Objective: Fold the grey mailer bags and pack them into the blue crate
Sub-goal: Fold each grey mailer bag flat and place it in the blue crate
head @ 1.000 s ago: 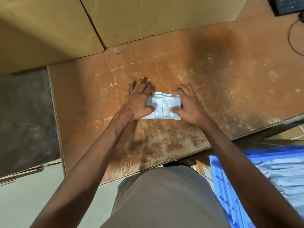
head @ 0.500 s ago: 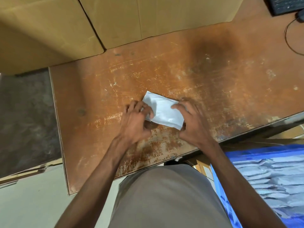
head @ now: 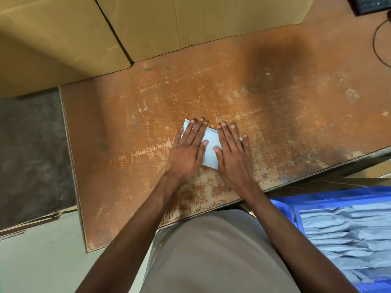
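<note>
**Worn wood, slick plastic**

The tabletop under my palms is brown wood-look board, matt, scratched and rubbed pale in patches. On it, the folded mailer bag is thin grey plastic film with a slight sheen. Beyond the table, the cardboard boxes are plain matt brown. Right of the table, the crate is glossy blue plastic, holding crinkled grey film bags.

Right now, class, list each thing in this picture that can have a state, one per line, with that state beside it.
Small folded grey plastic mailer bag: folded, flat on the table, pressed under both hands.
Left hand: fingers straight, pressing the bag.
Right hand: fingers straight, pressing the bag.
Blue plastic crate: open-topped, holding rows of folded grey bags.
Worn brown wooden table: scratched.
</note>
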